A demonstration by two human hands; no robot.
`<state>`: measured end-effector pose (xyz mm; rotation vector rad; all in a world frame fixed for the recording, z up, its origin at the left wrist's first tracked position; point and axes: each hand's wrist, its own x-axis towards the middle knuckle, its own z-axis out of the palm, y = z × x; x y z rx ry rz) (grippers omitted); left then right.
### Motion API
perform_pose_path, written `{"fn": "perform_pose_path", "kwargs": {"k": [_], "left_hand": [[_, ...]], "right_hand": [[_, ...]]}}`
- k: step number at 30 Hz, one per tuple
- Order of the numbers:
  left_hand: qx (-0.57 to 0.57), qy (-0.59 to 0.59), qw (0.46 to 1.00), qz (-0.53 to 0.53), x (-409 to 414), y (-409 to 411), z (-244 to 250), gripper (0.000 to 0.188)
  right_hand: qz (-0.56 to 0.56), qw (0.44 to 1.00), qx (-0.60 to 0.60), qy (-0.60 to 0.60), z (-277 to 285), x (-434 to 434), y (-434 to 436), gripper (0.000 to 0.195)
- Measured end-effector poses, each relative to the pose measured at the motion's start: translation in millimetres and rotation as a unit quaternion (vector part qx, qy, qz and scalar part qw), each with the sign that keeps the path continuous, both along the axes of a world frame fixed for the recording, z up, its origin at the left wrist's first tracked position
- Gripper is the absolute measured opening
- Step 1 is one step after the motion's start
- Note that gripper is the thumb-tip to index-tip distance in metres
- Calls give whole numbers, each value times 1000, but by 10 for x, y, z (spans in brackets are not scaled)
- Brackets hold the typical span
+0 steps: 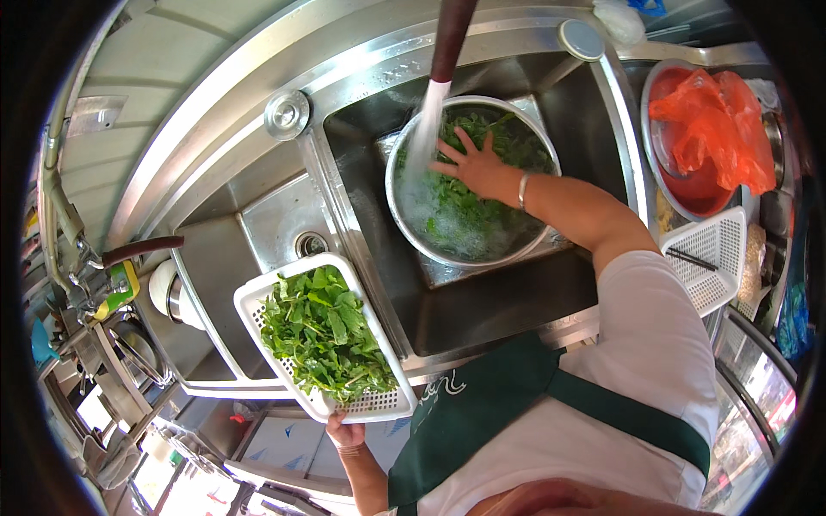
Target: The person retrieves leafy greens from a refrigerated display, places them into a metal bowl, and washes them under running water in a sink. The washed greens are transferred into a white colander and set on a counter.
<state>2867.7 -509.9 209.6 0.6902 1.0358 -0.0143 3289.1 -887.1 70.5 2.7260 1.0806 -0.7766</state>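
Observation:
My right hand [481, 169], with a bangle at the wrist, spreads its fingers over leafy greens [459, 213] in a round metal basin [390, 187] and touches them. The basin stands in a deep stainless-steel sink [374, 303]. A stream of water [426, 122] pours from a dark red hose or spout [452, 45] beside my fingers, and the surface bubbles. My left hand [346, 432] grips the near end of a white perforated plastic basket [248, 309]. It is heaped with green leaves [322, 332] and tilts over the sink's left front edge.
Left of the deep sink is a shallower basin with a drain [312, 244]. White bowls [175, 293] sit farther left. At right, a red basin [700, 201] holds red plastic bags [719, 126]. Chopsticks [692, 259] lie in another white basket [716, 284]. Two round lids [286, 115] rest on the sink's back ledge.

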Motion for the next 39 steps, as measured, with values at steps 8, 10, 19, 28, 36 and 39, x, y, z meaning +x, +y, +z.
{"fn": "perform_pose_path", "kwargs": {"k": [8, 10, 19, 28, 36, 39], "left_hand": [[24, 5, 1000, 16, -45, -22, 20, 73], [22, 1, 1000, 16, -40, -22, 25, 73], [7, 14, 1000, 10, -212, 104, -113, 58], [-8, -7, 999, 44, -51, 51, -111, 53], [-51, -138, 988, 44, 7, 15, -145, 63], [-58, -141, 987, 45, -15, 41, -171, 64]], "right_hand": [[-32, 993, 96, 58, -1298, 205, 79, 53], [-86, 990, 57, 93, -1417, 137, 128, 53], [-342, 895, 280, 57, -758, -346, -217, 51], [-485, 694, 500, 182, 1447, -571, -39, 38], [-382, 625, 627, 264, 2817, -1013, 879, 41], [-265, 715, 610, 214, 3110, -1359, 1586, 43]]}}
